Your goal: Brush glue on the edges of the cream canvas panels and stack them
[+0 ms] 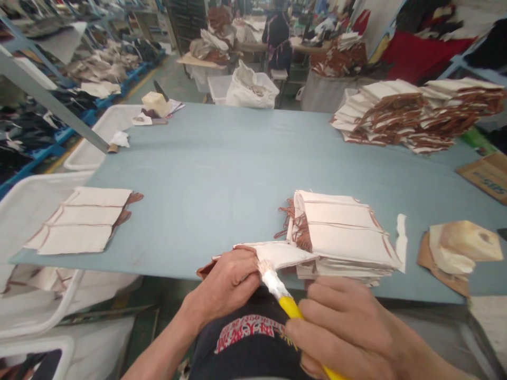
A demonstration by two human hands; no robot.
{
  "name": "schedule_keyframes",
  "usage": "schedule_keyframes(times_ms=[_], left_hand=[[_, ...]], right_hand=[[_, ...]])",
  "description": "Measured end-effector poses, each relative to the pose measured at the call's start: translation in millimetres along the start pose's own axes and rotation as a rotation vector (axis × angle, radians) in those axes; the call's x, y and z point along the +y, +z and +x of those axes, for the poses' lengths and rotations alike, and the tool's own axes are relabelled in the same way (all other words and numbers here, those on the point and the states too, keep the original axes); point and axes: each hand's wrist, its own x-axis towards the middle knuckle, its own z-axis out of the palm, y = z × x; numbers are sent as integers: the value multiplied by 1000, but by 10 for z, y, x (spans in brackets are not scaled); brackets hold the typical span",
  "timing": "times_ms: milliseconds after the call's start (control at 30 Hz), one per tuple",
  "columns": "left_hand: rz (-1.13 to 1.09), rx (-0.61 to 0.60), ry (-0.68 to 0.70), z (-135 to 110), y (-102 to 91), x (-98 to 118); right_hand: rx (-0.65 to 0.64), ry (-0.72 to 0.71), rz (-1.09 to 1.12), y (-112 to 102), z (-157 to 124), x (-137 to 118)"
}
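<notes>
My left hand [225, 285] is closed on a cream fabric piece with brown trim [277, 252] at the near edge of the blue-grey table [222, 174]. My right hand [344, 332] grips a yellow-handled brush [291, 306]. Its white, glue-coated bristles [269, 274] touch the piece beside my left fingers. Just right of the piece sits a stack of like cream pieces with brown fringes [340, 237].
A few flat cream pieces [81, 219] lie at the table's left edge. A large pile of pieces [420, 113] sits far right, a crusted glue pad [459, 248] near right. White bins [24, 221] stand left. A person [277, 37] works in the background.
</notes>
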Motion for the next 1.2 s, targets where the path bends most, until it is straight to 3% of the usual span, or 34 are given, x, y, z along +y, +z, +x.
schedule_keyframes(times_ms=[100,233,367,533,633,733,867,1000,1200], left_hand=[[-33,0,-68,11,1,-10],[-130,32,-327,66,-7,8],[-284,29,-494,149,-48,32],[-597,6,-626,198,-88,88],[-802,26,-683,196,-54,126],[-926,55,-732,189,28,129],[-1010,165,-771,179,113,80],[-1027,242,-814,166,79,58],[-1079,314,-846,162,33,58]], right_hand=[[180,165,190,93,-129,30],[528,586,513,291,-360,85],[648,705,607,406,-420,140],[611,651,473,472,-244,274],[527,511,197,486,-151,362],[466,392,85,472,-70,428],[460,369,43,461,13,480],[454,324,10,493,-12,468],[261,109,-112,443,-103,420]])
